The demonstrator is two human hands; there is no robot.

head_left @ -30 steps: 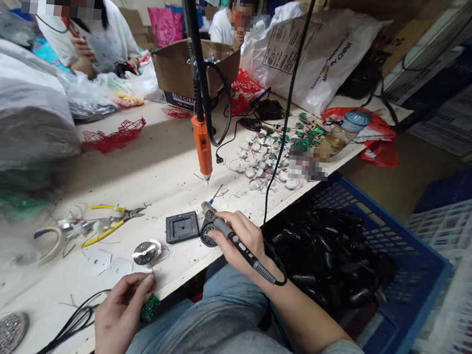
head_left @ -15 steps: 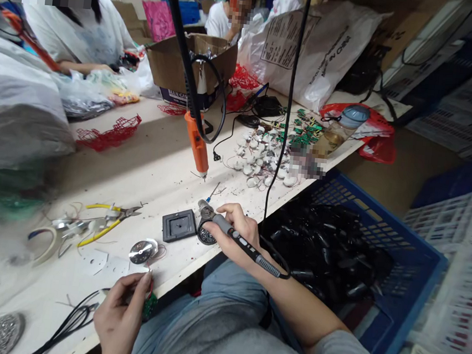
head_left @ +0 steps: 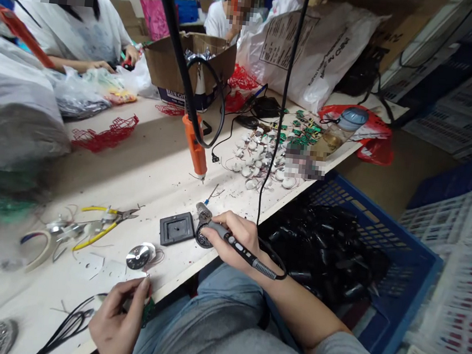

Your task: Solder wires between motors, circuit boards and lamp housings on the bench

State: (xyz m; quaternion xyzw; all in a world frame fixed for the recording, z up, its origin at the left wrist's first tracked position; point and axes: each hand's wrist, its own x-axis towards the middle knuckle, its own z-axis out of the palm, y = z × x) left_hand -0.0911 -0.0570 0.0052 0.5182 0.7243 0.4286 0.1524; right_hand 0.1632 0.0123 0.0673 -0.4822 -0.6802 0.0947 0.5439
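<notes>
My right hand (head_left: 236, 241) is closed round a black soldering iron (head_left: 229, 242), its tip resting by a round black part (head_left: 203, 236) at the table's front edge. A square black jig (head_left: 176, 228) lies just left of that part. My left hand (head_left: 119, 321) pinches a small green circuit board (head_left: 148, 310) with red wires, held at the table edge above my lap. A shiny silver disc (head_left: 140, 255) lies on the table just above my left hand.
An orange electric screwdriver (head_left: 194, 145) hangs over the table. Yellow-handled pliers (head_left: 104, 221) and a tape roll (head_left: 44, 242) lie to the left. White parts and green boards (head_left: 271, 152) are heaped further back. A blue crate (head_left: 337, 253) of black parts stands right. Two other people work at the far end.
The view has drifted a little. My left hand has drawn slightly lower and nearer with the board. My right hand stays on the soldering iron by the round part.
</notes>
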